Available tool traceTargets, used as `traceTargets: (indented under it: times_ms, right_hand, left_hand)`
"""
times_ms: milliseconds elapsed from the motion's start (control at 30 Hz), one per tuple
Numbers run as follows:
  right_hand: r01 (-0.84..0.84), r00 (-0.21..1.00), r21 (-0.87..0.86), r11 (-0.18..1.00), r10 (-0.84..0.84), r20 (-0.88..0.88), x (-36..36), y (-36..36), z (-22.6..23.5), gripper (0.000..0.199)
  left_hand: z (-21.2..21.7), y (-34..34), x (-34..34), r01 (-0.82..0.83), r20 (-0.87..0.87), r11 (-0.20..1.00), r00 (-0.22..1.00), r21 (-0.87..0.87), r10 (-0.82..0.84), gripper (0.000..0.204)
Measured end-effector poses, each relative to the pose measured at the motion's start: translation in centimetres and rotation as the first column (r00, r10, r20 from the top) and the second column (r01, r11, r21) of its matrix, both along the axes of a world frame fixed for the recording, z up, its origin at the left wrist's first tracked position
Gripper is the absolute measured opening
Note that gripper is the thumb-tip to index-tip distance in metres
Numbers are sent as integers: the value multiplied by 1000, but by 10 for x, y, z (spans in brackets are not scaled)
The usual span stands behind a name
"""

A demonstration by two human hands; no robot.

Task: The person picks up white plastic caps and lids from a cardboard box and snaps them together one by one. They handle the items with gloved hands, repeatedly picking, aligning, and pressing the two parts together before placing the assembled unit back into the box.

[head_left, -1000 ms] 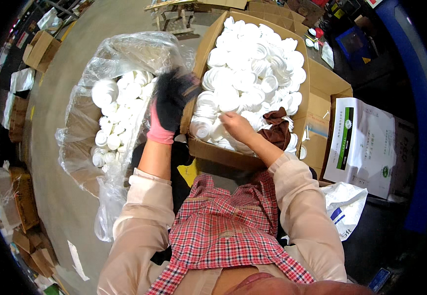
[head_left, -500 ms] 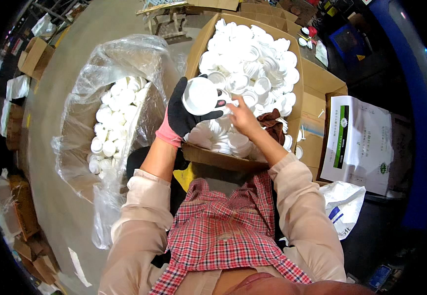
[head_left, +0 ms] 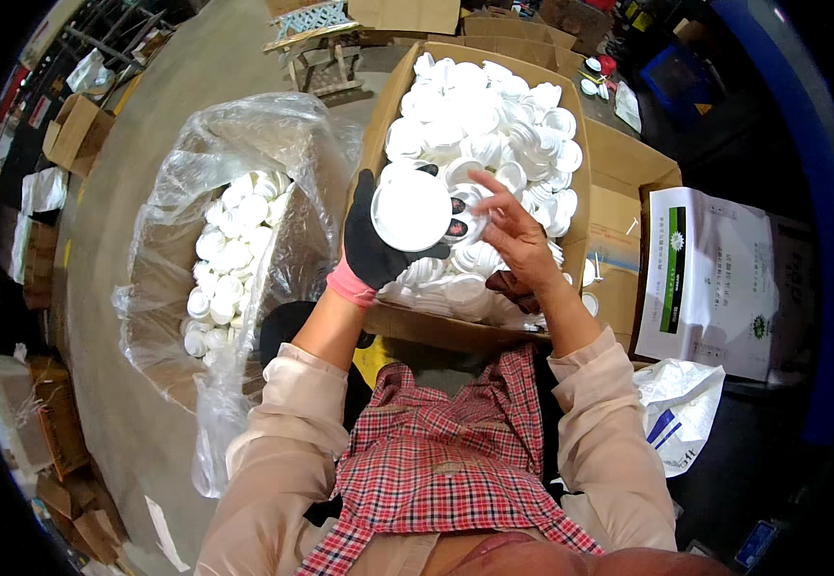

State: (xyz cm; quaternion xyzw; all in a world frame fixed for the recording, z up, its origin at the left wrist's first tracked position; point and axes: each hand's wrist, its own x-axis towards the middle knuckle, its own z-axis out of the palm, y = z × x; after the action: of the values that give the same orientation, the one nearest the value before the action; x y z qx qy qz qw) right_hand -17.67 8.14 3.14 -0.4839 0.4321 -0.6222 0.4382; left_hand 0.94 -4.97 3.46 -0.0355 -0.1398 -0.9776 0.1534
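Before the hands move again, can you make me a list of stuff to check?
1. Left hand holding a white disc: ok.
2. Both hands gloved: not ok; the right hand is bare.
3. Cardboard box open on top: ok, white pieces show inside.
4. Plastic bag open: ok, more white pieces show inside.
5. Brown cloth clear of the right hand: cannot tell; they overlap in the picture.
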Motion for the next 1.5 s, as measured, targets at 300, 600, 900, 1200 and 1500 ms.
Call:
traceTargets:
  times_ms: [300,600,900,1200,1500]
  right_hand:
    - [97,968,-35,995,-87,234,-6,9,20,76]
    - [119,922,-206,971,-185,-340,20,14,42,71]
    - [100,573,-367,925,-355,-739,40,10,60,64]
    - [102,519,-373,922,-369,-771,43,8,61,67]
    - [111,518,-371,922,-372,-770,44,10,61,67]
  left_hand:
    - [24,22,-8,-173,6,980,985,-103,175,71]
    - [1,30,-7,-312,42,376,718,-873,695,44]
    - [17,39,-6,-326,-118,166,698,-931,706,58]
    - [16,34,-1,-246,-116,84,696,-966,708,57]
    - [15,37,-2,-318,-43,291,737,-902,674,56]
